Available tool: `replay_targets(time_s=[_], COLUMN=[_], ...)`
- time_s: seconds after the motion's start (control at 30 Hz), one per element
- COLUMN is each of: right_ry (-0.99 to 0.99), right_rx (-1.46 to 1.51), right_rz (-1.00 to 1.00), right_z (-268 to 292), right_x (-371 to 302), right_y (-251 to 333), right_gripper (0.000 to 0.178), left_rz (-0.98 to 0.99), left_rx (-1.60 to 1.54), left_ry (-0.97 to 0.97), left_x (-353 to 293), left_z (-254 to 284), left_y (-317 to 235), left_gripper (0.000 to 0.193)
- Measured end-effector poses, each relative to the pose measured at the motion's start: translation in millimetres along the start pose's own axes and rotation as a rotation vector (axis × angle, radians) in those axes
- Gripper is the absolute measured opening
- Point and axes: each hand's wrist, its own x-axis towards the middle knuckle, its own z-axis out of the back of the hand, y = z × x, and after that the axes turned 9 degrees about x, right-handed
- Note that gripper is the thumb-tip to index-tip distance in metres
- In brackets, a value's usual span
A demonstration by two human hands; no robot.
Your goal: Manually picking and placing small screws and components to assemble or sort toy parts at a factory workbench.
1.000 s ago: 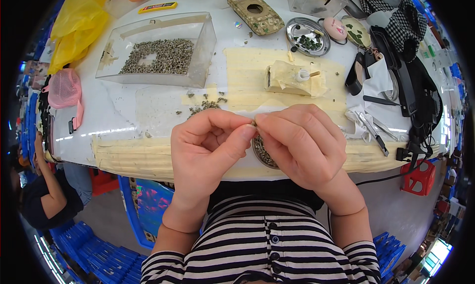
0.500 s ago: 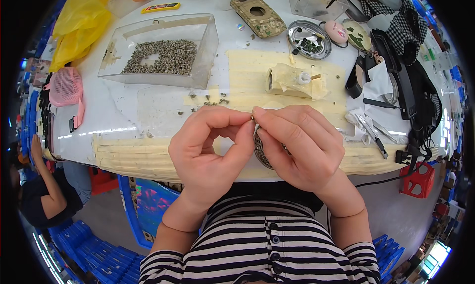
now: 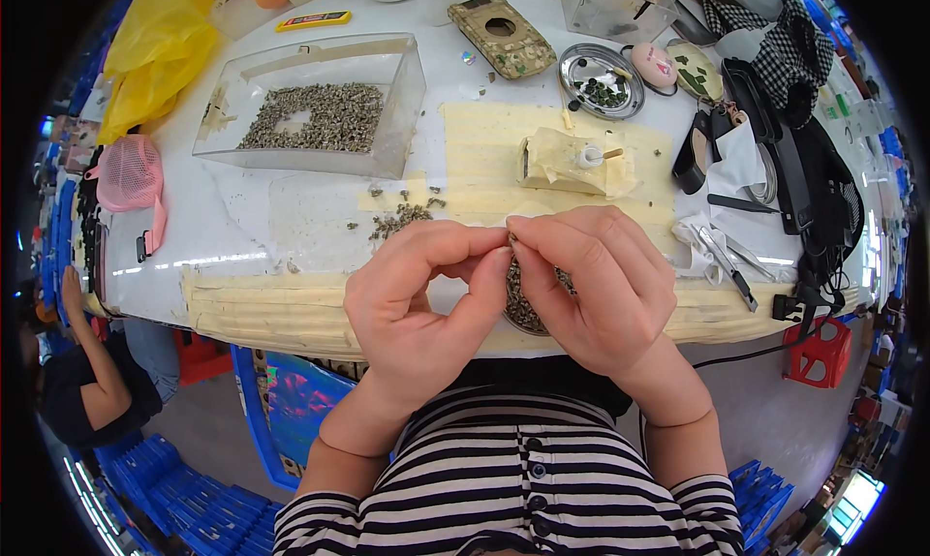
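Over the front of the table, my left hand [image 3: 426, 309] and my right hand [image 3: 605, 290] meet fingertip to fingertip. Both are closed, thumb against index finger, in a pinch. Whatever sits between the tips is tiny and mostly covered by the fingers; only a brownish speck shows. Beneath my right hand, partly hidden by it, is a round dish [image 3: 528, 330] filled with small grey-brown parts [image 3: 523, 309]. Just beyond my left hand lies a loose pile of similar parts [image 3: 399, 220] on the table.
A clear bin [image 3: 402, 135] of small parts stands at the back left. Past my hands sits a tape-covered block [image 3: 572, 169] with a white pot. Farther off are a camouflage model hull [image 3: 513, 47] and a metal dish [image 3: 625, 101]. Tweezers [image 3: 736, 275] lie at the right.
My joined fingertips have shifted slightly right, and the left hand has moved right with them. More of the loose pile beyond it shows now. Both pinches stay closed.
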Motion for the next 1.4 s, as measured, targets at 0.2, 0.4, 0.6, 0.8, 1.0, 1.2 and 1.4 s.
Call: replay_targets(time_s=[0.2,0.4,0.6,0.8,1.0,1.2,1.4], right_ry=[0.035,0.034,0.010,-0.008,-0.003,-0.012,-0.004], right_rx=[-0.049,-0.071,-0.063,-0.051,-0.043,-0.045,-0.042], right_rz=[0.056,0.065,0.093,0.075,0.073,0.120,0.129], right_z=[-0.5,-1.4,-4.5,-2.9,-2.5,-3.1,-4.0], right_x=[0.2,-0.9,-2.8,-1.8,-1.5,-1.4,-0.8], right_y=[-0.8,-1.1,-2.7,-1.7,-1.9,-4.2,-3.4], right_gripper=[0.034,0.033,0.034,0.032,0.030,0.030,0.031], left_rz=[0.124,0.106,0.303,0.287,0.318,0.396,0.380], left_rx=[-0.070,-0.014,-0.278,-0.283,-0.349,-0.466,-0.397], left_ry=[0.021,0.042,0.072,0.066,0.094,0.196,0.167], left_x=[-0.4,-0.9,2.8,1.8,3.7,8.6,7.5], left_z=[2.8,3.4,7.0,7.1,8.8,16.6,17.2], left_y=[-5.2,-4.9,-11.8,-11.7,-9.9,-5.0,-8.1], left_gripper=[0.016,0.014,0.013,0.014,0.014,0.012,0.012])
